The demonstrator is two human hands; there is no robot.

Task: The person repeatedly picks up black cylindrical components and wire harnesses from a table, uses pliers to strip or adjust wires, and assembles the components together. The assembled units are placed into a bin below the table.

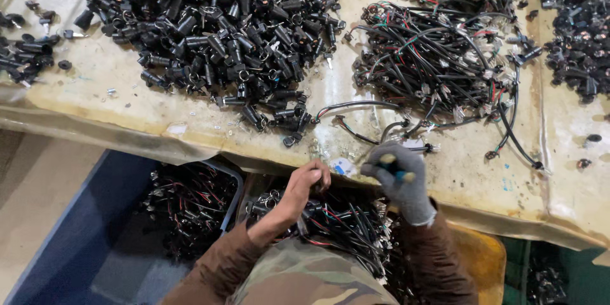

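My bare left hand (pixel 307 181) is curled at the near edge of the worktable (pixel 127 105), its fingers pinched around a small dark part that I cannot make out clearly. My right hand (pixel 399 181), in a grey glove, grips a small tool with a blue and yellow handle (pixel 395 171). Just beyond the glove lie a few loose black wire leads with white connectors (pixel 368 127). A big heap of black cylindrical parts (pixel 216 32) covers the table's left and middle. A tangle of black, red and green wired assemblies (pixel 438 57) lies to the right.
Under the table edge a blue-rimmed bin (pixel 190 206) and a second bin (pixel 343 225) in front of me hold wired assemblies. More black parts lie at the far right (pixel 581 25) and far left (pixel 25 54). A yellow surface (pixel 483 257) shows at my right elbow.
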